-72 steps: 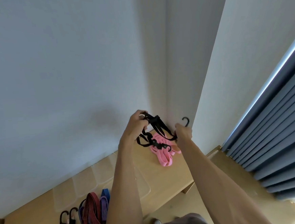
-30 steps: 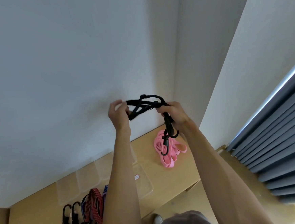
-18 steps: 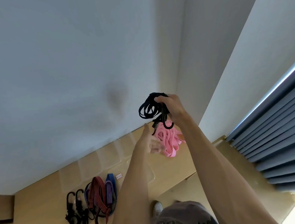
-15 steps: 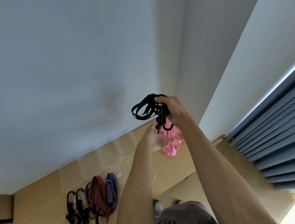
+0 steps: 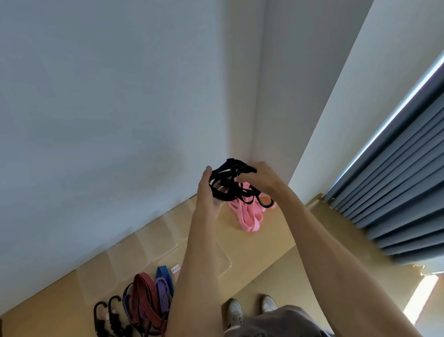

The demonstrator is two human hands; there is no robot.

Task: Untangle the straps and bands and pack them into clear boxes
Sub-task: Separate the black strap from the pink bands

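Observation:
A black strap with hooks, coiled into a bundle, is held in the air above the wooden table. My left hand cups the bundle from the left with its fingers along the coil. My right hand grips the bundle from the right, and a black hook hangs below it. A pink band lies on the table under my hands. Clear boxes sit along the wall, partly hidden by my left arm.
At the table's near left lie a black hooked cord, a red striped strap, a purple band and a blue band. Grey curtains hang on the right. My shoes stand below the table edge.
My left hand let go of the strap, dropped, then rose back to the bundle. My right hand kept the coiled strap and now holds it lower, just above the pink band.

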